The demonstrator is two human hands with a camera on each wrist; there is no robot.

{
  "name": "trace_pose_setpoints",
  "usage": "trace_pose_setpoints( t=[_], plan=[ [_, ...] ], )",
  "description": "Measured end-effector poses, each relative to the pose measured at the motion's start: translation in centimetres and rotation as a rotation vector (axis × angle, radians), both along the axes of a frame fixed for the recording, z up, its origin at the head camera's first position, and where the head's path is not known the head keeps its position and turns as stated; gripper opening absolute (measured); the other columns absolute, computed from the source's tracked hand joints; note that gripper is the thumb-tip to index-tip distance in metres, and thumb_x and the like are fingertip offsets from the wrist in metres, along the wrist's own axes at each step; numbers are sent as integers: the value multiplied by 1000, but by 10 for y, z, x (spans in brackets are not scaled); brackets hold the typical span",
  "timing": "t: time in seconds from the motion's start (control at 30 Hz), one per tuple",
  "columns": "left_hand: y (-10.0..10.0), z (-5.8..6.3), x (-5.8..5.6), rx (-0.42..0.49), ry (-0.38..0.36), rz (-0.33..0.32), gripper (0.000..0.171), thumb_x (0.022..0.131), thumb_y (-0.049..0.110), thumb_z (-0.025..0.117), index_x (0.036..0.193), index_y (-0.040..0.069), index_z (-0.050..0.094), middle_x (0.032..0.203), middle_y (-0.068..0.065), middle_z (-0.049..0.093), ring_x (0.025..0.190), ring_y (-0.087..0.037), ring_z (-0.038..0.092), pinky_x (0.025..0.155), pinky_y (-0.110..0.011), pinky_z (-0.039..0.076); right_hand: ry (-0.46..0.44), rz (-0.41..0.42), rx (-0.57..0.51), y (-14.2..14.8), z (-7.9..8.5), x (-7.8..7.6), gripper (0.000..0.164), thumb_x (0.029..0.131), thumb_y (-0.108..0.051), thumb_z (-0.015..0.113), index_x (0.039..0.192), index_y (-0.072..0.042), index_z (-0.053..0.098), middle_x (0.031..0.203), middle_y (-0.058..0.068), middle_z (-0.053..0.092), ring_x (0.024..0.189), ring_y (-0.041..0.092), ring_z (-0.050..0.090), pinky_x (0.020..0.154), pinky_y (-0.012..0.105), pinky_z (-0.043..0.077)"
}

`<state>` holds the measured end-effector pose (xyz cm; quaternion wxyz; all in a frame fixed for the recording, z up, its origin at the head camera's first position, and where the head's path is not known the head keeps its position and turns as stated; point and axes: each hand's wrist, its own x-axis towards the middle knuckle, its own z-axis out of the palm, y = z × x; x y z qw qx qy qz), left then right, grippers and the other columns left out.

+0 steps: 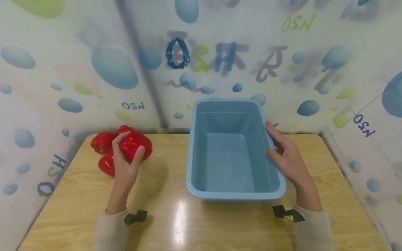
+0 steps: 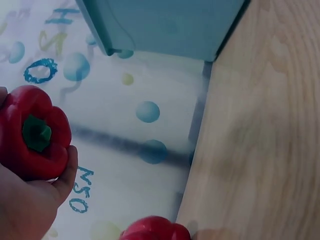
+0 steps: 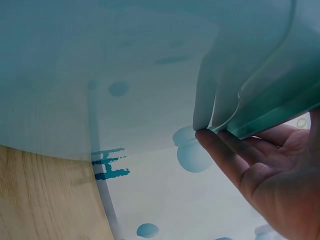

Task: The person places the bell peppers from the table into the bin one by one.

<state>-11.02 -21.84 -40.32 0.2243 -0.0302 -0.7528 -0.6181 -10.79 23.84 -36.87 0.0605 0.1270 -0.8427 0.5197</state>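
My left hand (image 1: pixel 124 170) holds a glossy red bell pepper (image 1: pixel 134 145) between thumb and fingers at the left of the table. Its green stem shows in the left wrist view, where the hand (image 2: pixel 30 205) cups the pepper (image 2: pixel 57 130) from below. Three more red bell peppers (image 1: pixel 103 142) lie close around it, partly hidden by the hand. A light blue plastic bin (image 1: pixel 237 196) stands right of the middle, its inside bare. At the bin's right rim, my right hand (image 1: pixel 290 160) grips with thumb and fingertips; in the right wrist view the fingers (image 3: pixel 225 152) meet the rim from outside.
The wooden table (image 1: pixel 169 226) ends at the back against a pale wall (image 1: pixel 220 83) with blue and green spots and letters. Side walls flank the table on the left and right. Each sleeve cuff carries a black strap (image 1: pixel 135 217).
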Motion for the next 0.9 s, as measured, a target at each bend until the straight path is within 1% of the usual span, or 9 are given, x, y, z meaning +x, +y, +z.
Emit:
trace_pose_setpoints(
  t=[0.1,0.17,0.23,0.4,0.5,0.63,0.8,0.9],
  plan=[
    [4,2,-4,39,48,-42,63,94,1,64,151,12,40,155,-5,46,145,-20,42,97,-15,54,8,9,2,0,0,0,72,96,7,58,163,-10,38,174,8,31,153,48,41,101,5,42],
    [6,3,-7,69,72,-67,62,94,2,64,151,11,40,154,-3,46,145,-21,42,98,-16,55,19,16,1,1,-1,-1,71,97,7,58,163,-8,39,174,10,31,151,50,42,101,4,42],
    [8,5,-8,83,85,-78,61,94,2,63,150,10,40,152,0,47,144,-21,42,97,-16,55,31,28,2,3,-1,-1,70,97,7,59,163,-6,38,174,11,31,149,52,43,100,4,43],
    [12,8,-11,91,83,-76,62,94,2,63,150,12,40,150,2,49,143,-21,43,96,-16,56,38,79,-12,8,-2,-2,68,99,7,59,162,-3,37,174,14,30,146,54,44,99,6,47],
    [15,11,-13,115,82,-98,62,94,2,63,150,13,41,148,1,51,141,-21,45,93,-16,57,25,97,-21,10,-1,-2,69,99,7,61,163,-4,37,174,14,29,146,53,43,99,7,49],
    [20,15,-17,135,106,-121,61,93,2,63,149,14,41,146,0,53,137,-22,48,90,-16,58,9,99,-29,11,-1,-2,70,99,7,61,163,-4,37,174,13,29,147,51,42,98,8,50],
    [29,18,-21,175,150,-159,60,92,-2,63,146,12,43,146,-3,54,138,-24,49,95,-18,58,21,93,-22,11,-1,-3,69,98,8,60,162,-2,37,174,13,31,146,50,44,96,7,52],
    [35,19,-23,176,155,-162,60,91,-3,63,146,13,43,145,-2,54,139,-23,49,96,-18,57,27,77,-13,10,0,-3,68,97,8,60,161,-1,39,173,13,32,144,50,47,92,7,53]
  ],
)
